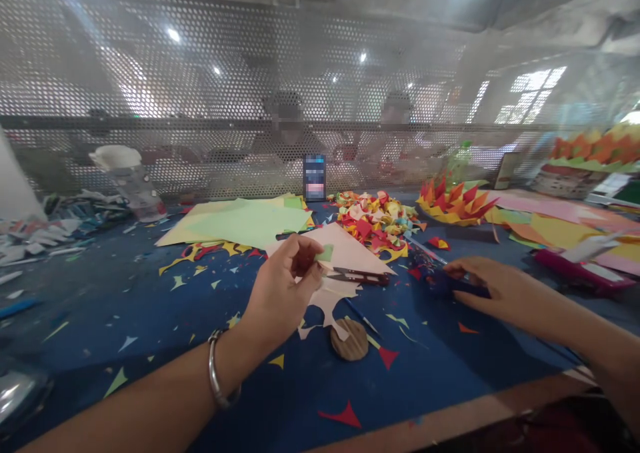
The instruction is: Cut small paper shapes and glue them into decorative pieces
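Observation:
My left hand (287,280), with a silver bangle at its wrist, pinches a small light green paper piece (325,253) between thumb and fingers. My right hand (483,283) is curled around a dark blue object (437,283), its kind unclear; a clear stick (425,248) reaches from it towards the paper pile. Dark-handled thread snips (367,278) lie on a pale pink sheet (360,246) just right of my left hand. Nearer me are a round brown cardboard disc (350,342), a thin blue pen-like stick (364,318) and cut-out pink paper scrap (325,303).
Green and yellow sheets (235,220) and a heap of coloured paper pieces (373,216) lie further back. A red-yellow paper flower (455,203), a phone (315,178) and a magenta tool (580,270) stand around. Scraps dot the blue table (175,333). A perforated metal screen (210,106) rises behind.

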A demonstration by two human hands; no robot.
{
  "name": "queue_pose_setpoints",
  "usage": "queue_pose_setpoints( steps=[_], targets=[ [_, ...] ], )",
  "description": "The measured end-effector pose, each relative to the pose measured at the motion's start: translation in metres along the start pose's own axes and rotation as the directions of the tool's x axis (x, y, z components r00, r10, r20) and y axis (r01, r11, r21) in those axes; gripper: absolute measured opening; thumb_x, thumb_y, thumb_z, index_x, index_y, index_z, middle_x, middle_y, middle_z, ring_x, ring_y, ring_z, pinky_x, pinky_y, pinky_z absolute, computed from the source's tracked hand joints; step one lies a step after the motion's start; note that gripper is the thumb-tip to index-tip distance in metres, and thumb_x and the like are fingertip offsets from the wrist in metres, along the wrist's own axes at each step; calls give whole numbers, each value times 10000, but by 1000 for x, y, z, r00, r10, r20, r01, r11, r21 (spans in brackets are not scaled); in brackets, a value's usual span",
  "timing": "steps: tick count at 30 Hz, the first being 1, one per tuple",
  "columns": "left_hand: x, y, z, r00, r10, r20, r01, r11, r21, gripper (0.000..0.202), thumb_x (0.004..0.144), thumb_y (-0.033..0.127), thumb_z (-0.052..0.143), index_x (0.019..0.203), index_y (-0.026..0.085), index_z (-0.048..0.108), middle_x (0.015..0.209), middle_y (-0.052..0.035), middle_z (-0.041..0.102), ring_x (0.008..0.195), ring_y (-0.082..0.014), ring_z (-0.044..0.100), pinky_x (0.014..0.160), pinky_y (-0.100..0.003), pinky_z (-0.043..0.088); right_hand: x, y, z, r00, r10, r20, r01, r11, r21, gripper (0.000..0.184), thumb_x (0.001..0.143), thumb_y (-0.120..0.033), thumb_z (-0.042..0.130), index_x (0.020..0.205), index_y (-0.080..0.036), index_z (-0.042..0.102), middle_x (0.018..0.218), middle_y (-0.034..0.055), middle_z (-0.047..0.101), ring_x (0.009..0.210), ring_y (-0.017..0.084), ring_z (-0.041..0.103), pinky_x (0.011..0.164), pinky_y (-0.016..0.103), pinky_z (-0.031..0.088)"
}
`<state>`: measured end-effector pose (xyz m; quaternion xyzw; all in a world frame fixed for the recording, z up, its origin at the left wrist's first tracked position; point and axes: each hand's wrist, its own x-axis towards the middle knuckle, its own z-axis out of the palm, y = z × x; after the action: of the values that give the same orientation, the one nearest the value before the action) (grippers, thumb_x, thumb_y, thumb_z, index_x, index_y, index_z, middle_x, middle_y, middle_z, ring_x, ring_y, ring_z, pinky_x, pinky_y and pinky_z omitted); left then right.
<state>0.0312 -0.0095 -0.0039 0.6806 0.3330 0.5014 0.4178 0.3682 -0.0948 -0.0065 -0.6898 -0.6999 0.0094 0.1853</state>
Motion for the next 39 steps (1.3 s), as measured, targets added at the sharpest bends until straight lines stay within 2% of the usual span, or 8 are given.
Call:
queue_pose_setpoints(
  steps=[8, 11, 16, 19, 22, 26, 30, 39],
  targets=[
    [-2, -2, 1, 998, -10, 65, 7, 999, 42, 119, 845, 216, 616, 954, 216, 569, 843, -16, 629, 754, -141, 599, 721, -264, 475, -4, -4, 4, 988, 104, -116, -101, 994, 30, 158, 877, -282, 532, 975, -223, 640, 977, 165, 708, 858, 275, 676, 743, 379, 470],
    [-2, -3, 2, 998, 10, 66, -13, 998, 54, 108, 845, 209, 617, 942, 212, 570, 839, -12, 627, 738, -131, 588, 698, -249, 472, -5, -7, 3, 985, 98, -140, -99, 995, 2, 121, 902, -261, 474, 879, -225, 588, 983, 174, 690, 915, 284, 663, 799, 382, 460],
    [-1, -3, 4, 997, 13, 80, -18, 998, 63, 124, 825, 189, 635, 935, 201, 579, 806, -3, 623, 735, -126, 591, 670, -229, 460, -3, -13, 4, 989, 53, -136, -58, 998, -31, 165, 911, -247, 414, 767, -233, 495, 837, 133, 640, 788, 260, 620, 752, 382, 440],
    [-2, -4, 5, 995, 8, 98, -18, 994, 107, 112, 830, 191, 626, 935, 198, 586, 815, -6, 624, 767, -133, 600, 696, -237, 469, -2, -10, 8, 986, 94, -136, -95, 995, -7, 110, 883, -250, 439, 856, -213, 539, 817, 123, 664, 727, 256, 613, 705, 379, 434],
    [-2, -6, 7, 992, -1, 125, -17, 989, 145, 98, 841, 189, 604, 937, 197, 583, 838, -10, 627, 791, -135, 602, 721, -248, 482, 0, -3, 13, 982, 121, -144, -121, 993, 7, 210, 869, -313, 460, 996, -188, 571, 870, 126, 696, 722, 262, 627, 672, 367, 443],
    [-2, -8, 8, 990, 3, 138, -27, 985, 173, 115, 830, 174, 593, 941, 200, 576, 800, 4, 628, 746, -128, 598, 688, -248, 485, -4, 0, 14, 965, 179, -193, -174, 984, 40, 306, 815, -460, 486, 875, -187, 611, 754, 91, 689, 690, 280, 635, 640, 361, 452],
    [-1, -8, 10, 991, -7, 134, -15, 987, 157, 125, 813, 155, 586, 931, 196, 581, 825, -2, 642, 773, -129, 611, 703, -249, 494, -20, -22, 9, 952, 211, -222, -176, 970, 171, 458, 822, -594, 477, 585, -215, 573, 740, 85, 687, 738, 263, 638, 689, 337, 452],
    [-5, -4, 11, 986, 11, 167, -50, 972, 228, 123, 824, 189, 584, 945, 208, 594, 802, 7, 640, 737, -125, 597, 688, -252, 475, -31, -82, 15, 997, 16, -70, 11, 927, 376, 518, 934, -516, 458, 530, -215, 577, 750, 28, 701, 795, 200, 646, 741, 268, 447]
  ],
)
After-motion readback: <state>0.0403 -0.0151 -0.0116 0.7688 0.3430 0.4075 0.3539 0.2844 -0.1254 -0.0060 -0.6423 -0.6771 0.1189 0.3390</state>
